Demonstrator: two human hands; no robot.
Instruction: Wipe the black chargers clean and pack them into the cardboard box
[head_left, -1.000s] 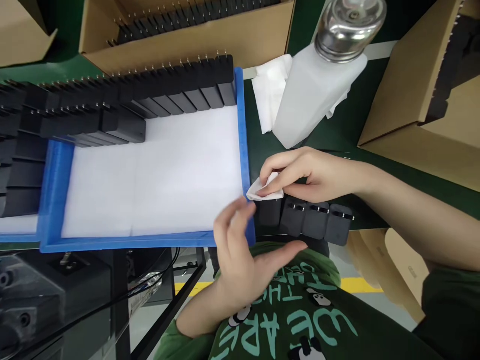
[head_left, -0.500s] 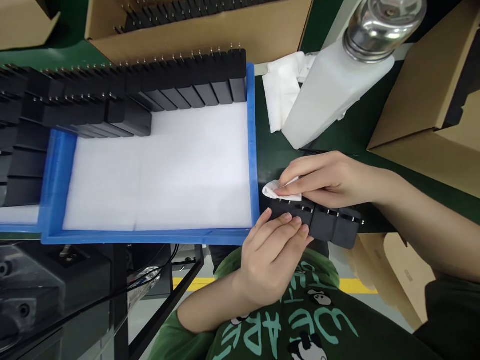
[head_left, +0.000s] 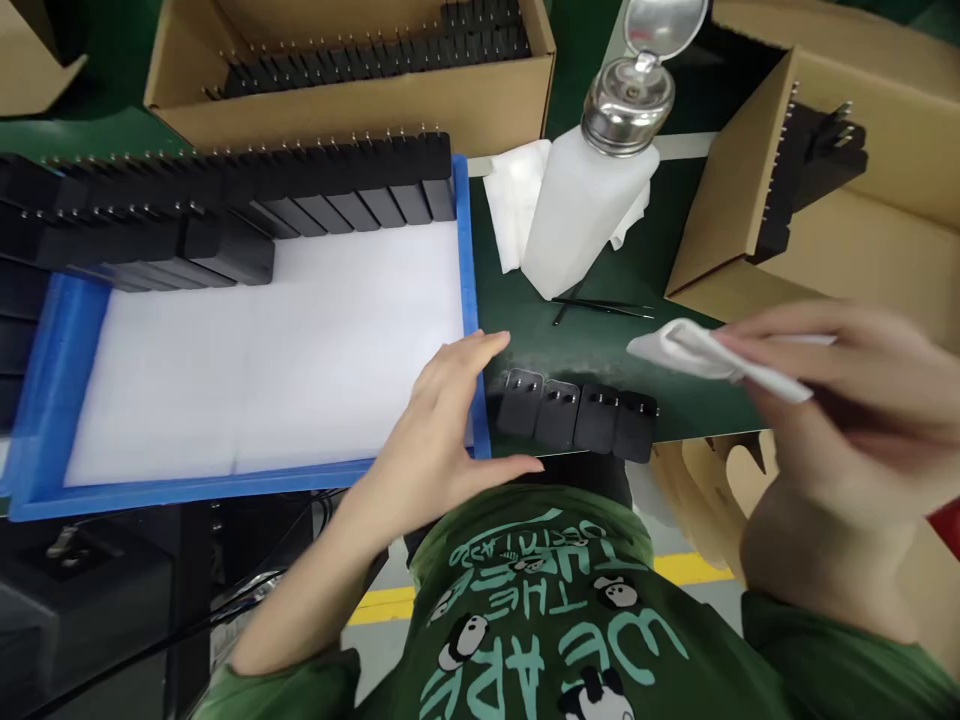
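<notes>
A short row of black plug adapters (head_left: pixel 574 415) lies on the green mat at the table's front edge, pins up. My left hand (head_left: pixel 442 425) rests open at the corner of the blue tray (head_left: pixel 471 300), just left of that row, holding nothing. My right hand (head_left: pixel 840 400) is lifted to the right of the adapters, blurred by motion, fingers pinched on a white cloth (head_left: pixel 705 355).
The tray has a white foam liner (head_left: pixel 262 350) and rows of black adapters (head_left: pixel 225 215) at its back. A white dispenser bottle (head_left: pixel 589 200) with its metal lid flipped open, tweezers (head_left: pixel 600 305), white wipes (head_left: pixel 514 195) and cardboard boxes (head_left: pixel 352 95) stand behind.
My right hand lifted the cloth off the adapter row and swung right. My left hand came off the adapters and moved to the tray corner. The view shifted.
</notes>
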